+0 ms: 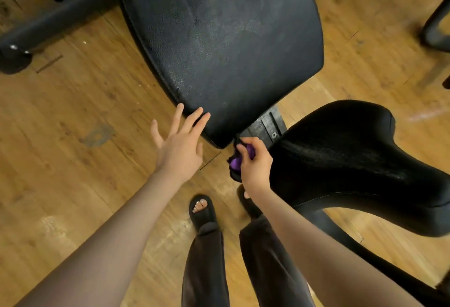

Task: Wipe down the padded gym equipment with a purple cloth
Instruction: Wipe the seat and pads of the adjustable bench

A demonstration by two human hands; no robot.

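One cloth: I see the purple cloth (235,163) bunched below the black pad's (219,39) near corner.
Right hand (254,164): fingers curled round it.
Left hand (181,140): spread wide, fingertips touching the pad's near edge.
Floor (73,117): wood.

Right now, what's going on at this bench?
A person stands over a black padded bench on a wooden floor. The right hand grips a bunched purple cloth just off the pad's near corner, beside the metal bracket joining it to the black seat pad. The left hand is open, its fingers spread at the pad's near edge. The cloth is not on the pad's top surface.
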